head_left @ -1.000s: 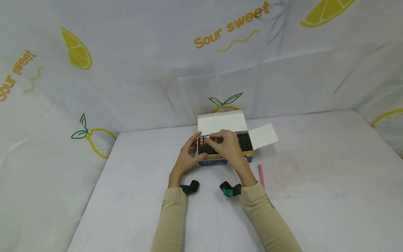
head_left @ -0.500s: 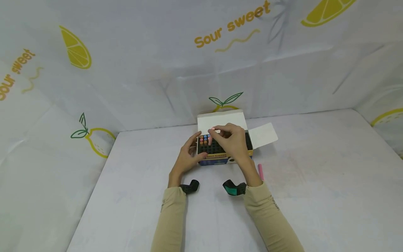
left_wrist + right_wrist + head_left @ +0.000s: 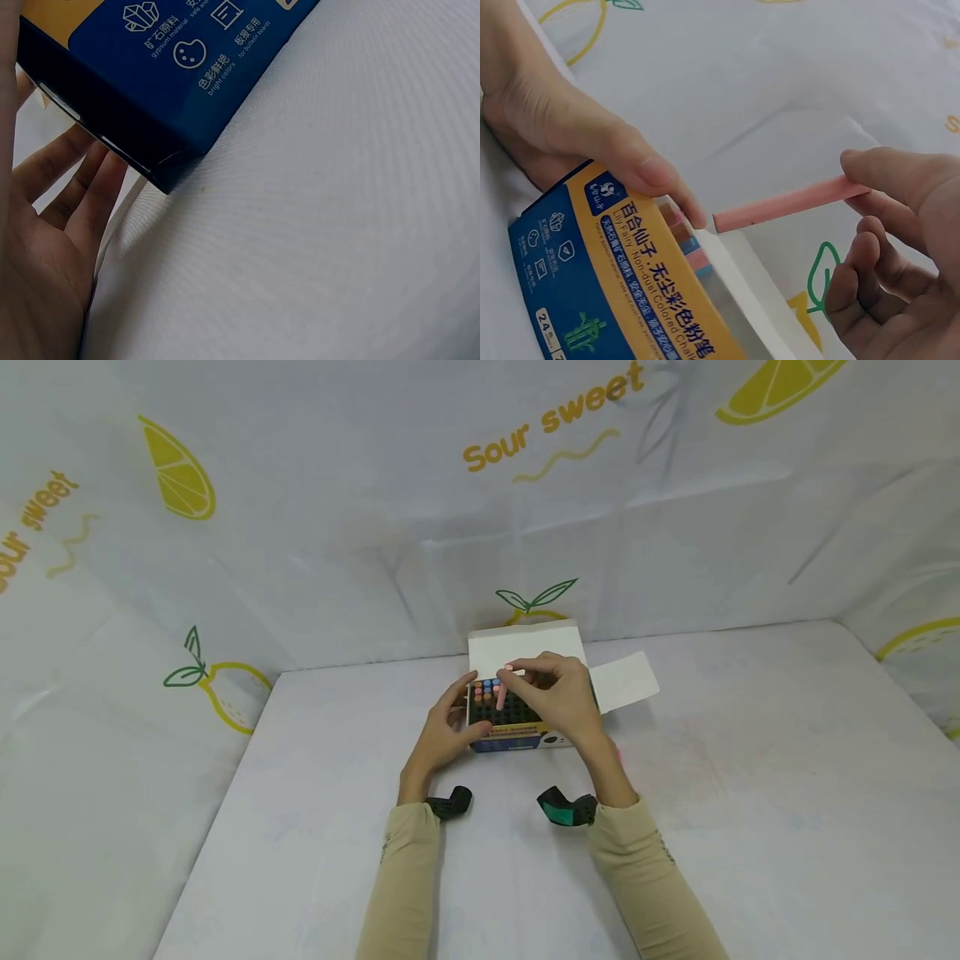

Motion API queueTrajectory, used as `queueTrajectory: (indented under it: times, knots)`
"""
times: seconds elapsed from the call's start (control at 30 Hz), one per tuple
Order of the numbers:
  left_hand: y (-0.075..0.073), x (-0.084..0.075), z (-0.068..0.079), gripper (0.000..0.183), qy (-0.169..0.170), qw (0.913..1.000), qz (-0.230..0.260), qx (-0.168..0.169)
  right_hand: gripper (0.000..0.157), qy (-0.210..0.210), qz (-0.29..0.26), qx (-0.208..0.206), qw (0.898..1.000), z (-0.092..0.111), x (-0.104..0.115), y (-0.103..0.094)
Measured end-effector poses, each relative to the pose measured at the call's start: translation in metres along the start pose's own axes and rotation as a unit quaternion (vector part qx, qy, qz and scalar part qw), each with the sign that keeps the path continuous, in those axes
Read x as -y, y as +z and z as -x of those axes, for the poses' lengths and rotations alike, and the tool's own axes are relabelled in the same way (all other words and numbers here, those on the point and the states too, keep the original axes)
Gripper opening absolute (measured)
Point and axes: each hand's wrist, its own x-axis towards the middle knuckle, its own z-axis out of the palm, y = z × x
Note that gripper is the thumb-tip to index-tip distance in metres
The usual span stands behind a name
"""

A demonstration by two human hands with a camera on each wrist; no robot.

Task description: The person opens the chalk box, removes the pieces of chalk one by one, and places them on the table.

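An opened box of coloured chalk point(image 3: 508, 744) stands on the white table, its blue and yellow front towards me. My left hand point(image 3: 438, 739) holds the box at its left end, thumb at the front edge and fingers along the side. Between thumb and index finger, my right hand point(image 3: 562, 697) pinches a pink chalk stick point(image 3: 784, 205). The stick slants above the black holed insert, its lower end free in the right wrist view. Several orange, blue and pink chalks point(image 3: 487, 692) fill holes at the insert's left. My right hand covers part of the insert.
The box's white lid point(image 3: 525, 643) is raised at the back, and a white side flap point(image 3: 624, 682) sticks out right. Another pink chalk stick point(image 3: 619, 757) lies on the table, mostly hidden by my right forearm. A white printed cloth point(image 3: 360, 543) hangs behind.
My right hand has risen and shifted slightly right from low over the insert. The pinched pink chalk now shows along its length. My left hand keeps its hold on the box.
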Motion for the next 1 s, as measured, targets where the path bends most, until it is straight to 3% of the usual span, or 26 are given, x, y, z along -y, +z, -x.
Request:
queueTrajectory:
  times: [0.23,0.7,1.0]
  knots:
    - [0.000,0.000,0.001,0.098,0.003,0.9999,0.008,0.006,0.018,-0.001,-0.016,0.027,0.999,0.004,0.001,-0.007]
    - [0.000,0.002,-0.002,0.098,-0.007,0.9999,0.014,0.000,0.017,-0.028,0.044,0.078,0.996,0.017,0.019,-0.047]
    - [-0.001,0.000,0.001,0.094,-0.002,0.9998,0.016,0.007,0.010,-0.046,0.089,0.084,0.991,0.032,0.012,-0.069]
